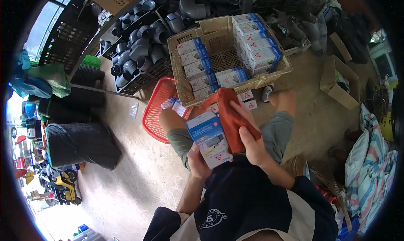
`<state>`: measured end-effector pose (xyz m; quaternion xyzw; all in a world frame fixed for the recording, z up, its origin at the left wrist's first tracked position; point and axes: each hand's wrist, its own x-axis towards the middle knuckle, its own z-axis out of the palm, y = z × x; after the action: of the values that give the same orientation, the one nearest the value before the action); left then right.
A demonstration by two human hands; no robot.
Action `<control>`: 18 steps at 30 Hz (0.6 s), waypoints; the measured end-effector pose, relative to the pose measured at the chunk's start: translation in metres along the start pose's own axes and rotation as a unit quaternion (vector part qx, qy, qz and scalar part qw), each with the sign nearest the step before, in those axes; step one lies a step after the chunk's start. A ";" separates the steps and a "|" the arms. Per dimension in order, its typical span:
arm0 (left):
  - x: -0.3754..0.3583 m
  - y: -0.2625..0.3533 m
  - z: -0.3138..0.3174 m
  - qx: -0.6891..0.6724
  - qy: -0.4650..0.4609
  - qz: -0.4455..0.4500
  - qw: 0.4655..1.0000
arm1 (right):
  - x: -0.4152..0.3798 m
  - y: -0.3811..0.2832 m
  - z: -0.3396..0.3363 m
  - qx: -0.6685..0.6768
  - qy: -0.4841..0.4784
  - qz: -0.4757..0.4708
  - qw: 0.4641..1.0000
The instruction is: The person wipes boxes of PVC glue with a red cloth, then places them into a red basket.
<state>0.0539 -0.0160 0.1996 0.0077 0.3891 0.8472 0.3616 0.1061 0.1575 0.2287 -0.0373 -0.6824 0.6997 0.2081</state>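
Note:
My left hand (pixel 199 163) grips a blue and white cardboard box (pixel 209 140) by its lower left corner; a grey pipe fitting and "PVC" are printed on it. In my right hand (pixel 252 146) is an orange-red cloth (pixel 232 121), folded over the fingers and lying against the box's right side. Just beyond both hands stands a beige plastic crate (pixel 185 95) with stacks of similar boxes (pixel 263 57) along its left and right sides. The cloth hides part of the crate's near edge.
A red plastic basket (pixel 148 122) with some packages sits left of my knee. Grey pipe elbows (pixel 141 51) fill black crates behind it. A rolled dark mesh (pixel 80 144) stands at left, an open carton (pixel 338 78) at right, and a striped sheet (pixel 366 156) lies nearby.

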 end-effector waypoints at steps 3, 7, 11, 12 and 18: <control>0.004 0.010 0.008 0.013 0.021 -0.035 0.999 | -0.005 0.004 -0.003 -0.005 0.015 0.036 0.999; 0.005 0.013 0.005 -0.043 0.057 -0.077 0.994 | -0.005 0.008 -0.002 -0.013 -0.016 -0.034 0.999; -0.005 -0.001 -0.007 0.065 0.057 -0.073 0.994 | -0.016 0.004 0.020 -0.131 -0.054 -0.062 0.988; -0.007 -0.011 -0.007 0.078 0.038 -0.045 0.995 | -0.020 0.001 0.025 -0.163 -0.064 -0.061 0.983; 0.006 0.004 0.019 -0.107 0.020 -0.045 0.993 | -0.044 0.003 0.025 -0.215 -0.122 -0.082 0.966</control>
<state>0.0526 -0.0011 0.2136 -0.0650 0.3033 0.8669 0.3902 0.1366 0.1190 0.2175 0.0602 -0.8376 0.5167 0.1668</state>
